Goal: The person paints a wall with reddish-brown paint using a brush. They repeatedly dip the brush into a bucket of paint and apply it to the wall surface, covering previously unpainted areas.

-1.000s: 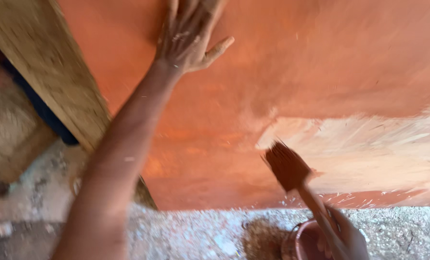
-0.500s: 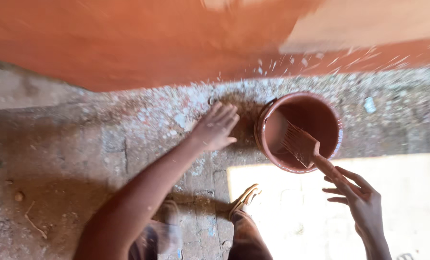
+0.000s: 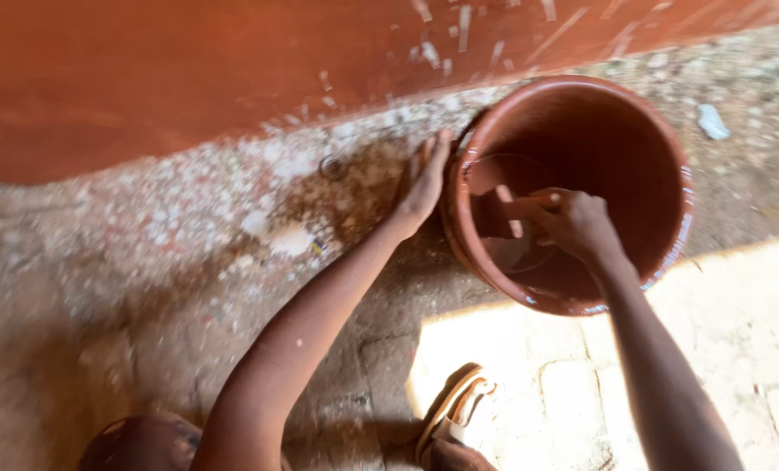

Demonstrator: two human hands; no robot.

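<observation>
Your left hand point(image 3: 424, 183) lies flat, fingers together, against the outer wall of the paint-stained bucket point(image 3: 668, 148), at its nine o'clock side, gripping nothing. Your right hand point(image 3: 577, 222) reaches down inside the bucket, fingers closed on the brush handle point(image 3: 510, 208), whose tip points toward nine o'clock. The bucket stands on the speckled floor point(image 3: 189, 262) just below the orange wall point(image 3: 189, 78), which runs across at twelve o'clock. Your sandalled foot point(image 3: 455, 414) shows at six o'clock

No packages, labels, signs or screens are in view.
</observation>
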